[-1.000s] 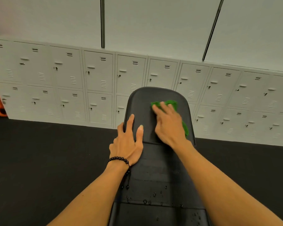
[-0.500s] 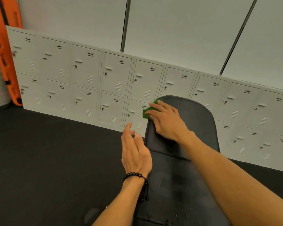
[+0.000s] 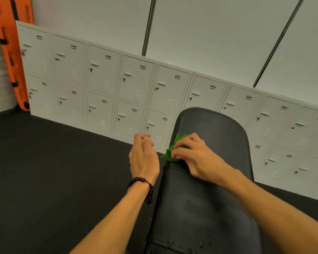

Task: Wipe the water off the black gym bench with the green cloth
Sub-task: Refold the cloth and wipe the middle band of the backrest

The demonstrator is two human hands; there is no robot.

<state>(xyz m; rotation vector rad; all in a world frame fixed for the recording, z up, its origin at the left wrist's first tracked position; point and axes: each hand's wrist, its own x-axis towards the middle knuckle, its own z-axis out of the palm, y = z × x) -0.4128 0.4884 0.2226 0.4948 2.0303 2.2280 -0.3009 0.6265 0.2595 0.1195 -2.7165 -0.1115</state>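
The black gym bench [image 3: 207,204] runs from the bottom edge of the view away toward the lockers [image 3: 103,85], its rounded far pad standing in front of them; the green cloth [image 3: 170,150] lies bunched at the left edge of that far pad, just above the seam between the two pads, and part of it hangs past the edge. The right hand [image 3: 196,158] rests on the cloth with its fingers curled over it and gathers it against the pad; only the left part of the cloth shows beyond the fingertips. The left hand [image 3: 143,156] hangs in the air just off the left edge of the bench, apart from both pad and cloth, its fingers loosely curled and holding nothing; a dark beaded bracelet [image 3: 142,186] circles its wrist. A few water drops [image 3: 200,244] sit near the bottom end of the near pad; the middle of that pad looks dull and smeared. The floor [image 3: 53,171] around the bench is black; an orange board [image 3: 11,52] leans in the top left corner beside the lockers.
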